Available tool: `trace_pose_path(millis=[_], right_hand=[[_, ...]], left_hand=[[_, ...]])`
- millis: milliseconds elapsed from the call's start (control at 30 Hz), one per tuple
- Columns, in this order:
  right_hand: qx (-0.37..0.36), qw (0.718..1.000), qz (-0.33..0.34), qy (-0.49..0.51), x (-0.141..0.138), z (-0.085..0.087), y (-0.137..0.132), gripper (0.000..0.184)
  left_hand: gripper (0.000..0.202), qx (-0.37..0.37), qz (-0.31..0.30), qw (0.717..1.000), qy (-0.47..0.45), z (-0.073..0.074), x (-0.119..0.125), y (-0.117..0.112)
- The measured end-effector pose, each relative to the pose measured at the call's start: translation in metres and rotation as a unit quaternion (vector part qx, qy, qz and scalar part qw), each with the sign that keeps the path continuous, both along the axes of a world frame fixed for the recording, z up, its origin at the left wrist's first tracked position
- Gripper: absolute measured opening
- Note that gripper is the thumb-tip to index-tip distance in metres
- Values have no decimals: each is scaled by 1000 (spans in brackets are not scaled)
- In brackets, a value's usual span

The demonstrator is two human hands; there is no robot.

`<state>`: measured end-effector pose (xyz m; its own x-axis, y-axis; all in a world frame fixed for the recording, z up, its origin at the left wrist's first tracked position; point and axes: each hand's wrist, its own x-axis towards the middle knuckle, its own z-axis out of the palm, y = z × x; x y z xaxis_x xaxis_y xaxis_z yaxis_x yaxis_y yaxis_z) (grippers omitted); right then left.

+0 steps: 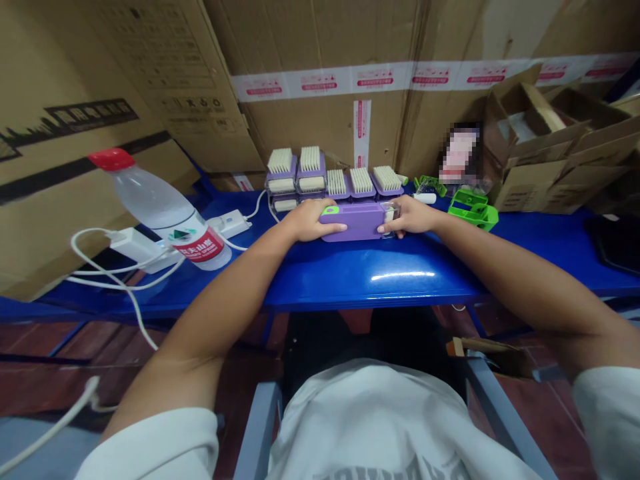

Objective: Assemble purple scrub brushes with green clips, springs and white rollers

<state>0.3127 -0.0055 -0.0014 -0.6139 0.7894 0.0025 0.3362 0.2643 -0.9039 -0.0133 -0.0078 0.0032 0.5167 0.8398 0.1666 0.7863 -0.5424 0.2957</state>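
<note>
The left hand (315,221) and the right hand (409,217) both hold a purple plastic case (357,222). The fingers curl around its two ends, so neither hand is wide open. The case has a green corner (328,211) by the left hand and a clear piece (390,212) by the right hand. It sits low over the blue bench (350,283), right in front of the person.

Just behind it stands a row of purple brushes (340,175) with white bristles, and some are stacked. A green plastic holder (473,211) sits to the right. A water bottle (160,210) with a red cap lies far to the left, near a white charger (133,245).
</note>
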Motion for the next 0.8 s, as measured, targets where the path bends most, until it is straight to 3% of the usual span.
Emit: trace_pose_path(millis=[800], right_hand=[[-7,1000,-1,2,-2,3,-2,62]], left_hand=[[92,3,3,1000,5,-1,0,0]])
